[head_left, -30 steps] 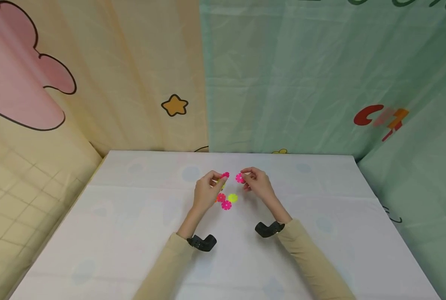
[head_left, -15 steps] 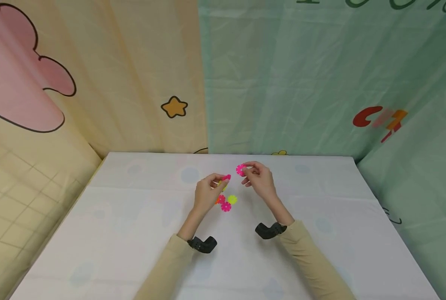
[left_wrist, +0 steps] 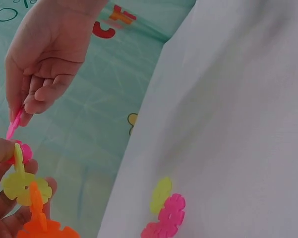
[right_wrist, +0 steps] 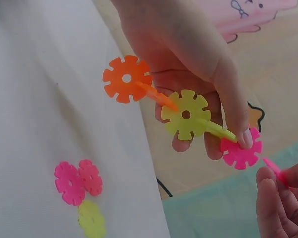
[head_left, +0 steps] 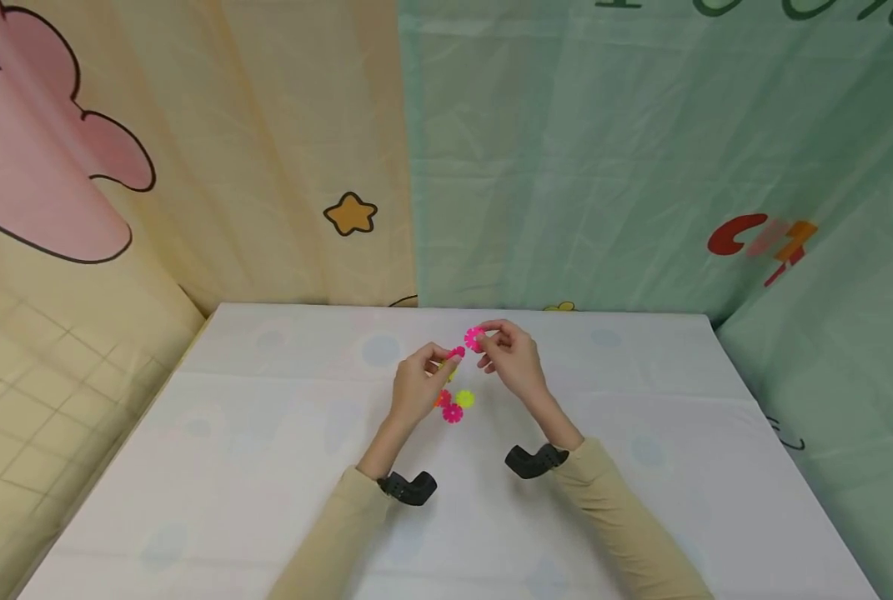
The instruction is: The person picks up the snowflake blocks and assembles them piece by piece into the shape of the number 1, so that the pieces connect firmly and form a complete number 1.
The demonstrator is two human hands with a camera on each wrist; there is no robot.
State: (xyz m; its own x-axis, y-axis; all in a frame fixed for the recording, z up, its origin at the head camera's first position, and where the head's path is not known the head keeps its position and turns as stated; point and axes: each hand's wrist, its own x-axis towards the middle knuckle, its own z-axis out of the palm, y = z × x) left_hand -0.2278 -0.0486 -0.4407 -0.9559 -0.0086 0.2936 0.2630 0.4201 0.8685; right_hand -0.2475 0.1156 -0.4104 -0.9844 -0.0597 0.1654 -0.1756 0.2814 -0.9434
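Note:
My left hand (head_left: 416,385) pinches the pink snowflake disc (right_wrist: 236,155) at the end of a chain of slotted plastic discs, thumb on its face. From there the chain runs through yellow discs (right_wrist: 187,128) to orange discs (right_wrist: 114,84), slotted together at angles. Between the thumb and fingers of my right hand (head_left: 517,360) is another pink snowflake disc (head_left: 472,338). In the right wrist view its edge points at the chain's pink end, a narrow gap apart. Both hands are raised over the far half of the table.
Loose discs lie on the white-covered table (head_left: 266,483) below the hands: a pink one (right_wrist: 68,184), a redder pink one (right_wrist: 92,179) touching it, and a yellow one (right_wrist: 91,220). Printed curtains (head_left: 604,167) hang behind the table's far edge.
My right hand has lifted its pink disc away from me, then brought it left, closer to the chain's pink end. The left hand has barely shifted, still holding the chain.

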